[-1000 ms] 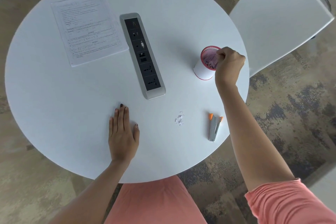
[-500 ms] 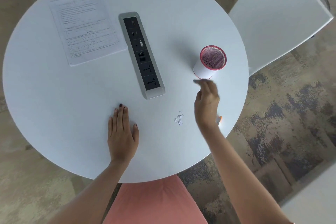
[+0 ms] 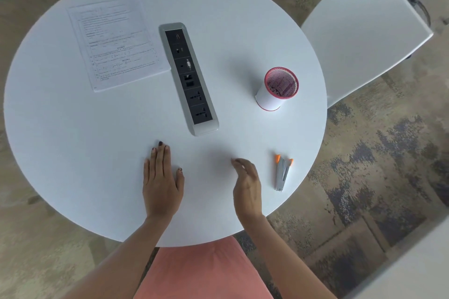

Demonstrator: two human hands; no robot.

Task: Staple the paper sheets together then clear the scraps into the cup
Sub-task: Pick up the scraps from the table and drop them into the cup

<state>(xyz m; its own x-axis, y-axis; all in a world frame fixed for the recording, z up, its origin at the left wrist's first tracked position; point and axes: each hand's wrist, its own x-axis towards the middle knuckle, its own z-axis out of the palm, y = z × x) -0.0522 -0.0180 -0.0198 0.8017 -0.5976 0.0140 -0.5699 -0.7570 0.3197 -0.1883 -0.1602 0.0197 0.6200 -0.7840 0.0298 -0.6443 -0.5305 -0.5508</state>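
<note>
The left hand (image 3: 161,177) is lying flat, fingers straight, on the round white table (image 3: 73,141) at lower centre. The right hand (image 3: 246,183) is standing edge-on to its right, fingers bent toward the tabletop; whether it is gripping anything cannot be told. The paper sheets (image 3: 116,41) are lying at upper left, beside the socket panel (image 3: 188,77). The cup (image 3: 272,99) is standing upright at centre right. The stapler (image 3: 281,175) is lying below it, near the right hand.

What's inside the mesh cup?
In the mesh cup, pink mesh walls and a few small dark bits low down, too small to identify. The near wall hides part of the bottom.
</note>
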